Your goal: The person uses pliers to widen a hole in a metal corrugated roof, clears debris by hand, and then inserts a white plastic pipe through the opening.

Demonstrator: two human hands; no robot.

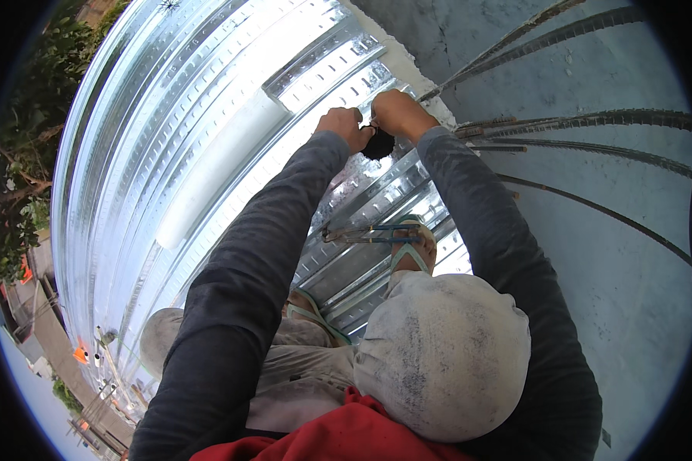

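My left hand (344,127) and my right hand (400,115) are close together low over the shiny ribbed metal decking (338,84), near its edge by the grey wall. Both have curled fingers, and whatever they pinch is too small or hidden to name. Right below the fingers shows a round black shape (378,144); whether it is a hole or a dark object I cannot tell. A long-handled hand tool with blue grips (373,233) lies across the decking beside my sandalled foot (415,244).
Several rusty rebar rods (584,121) stick out along the grey concrete wall (607,223) on the right. A pale strip (227,165) lies along the decking's ribs. At the far left are trees (31,115) and, lower down, buildings.
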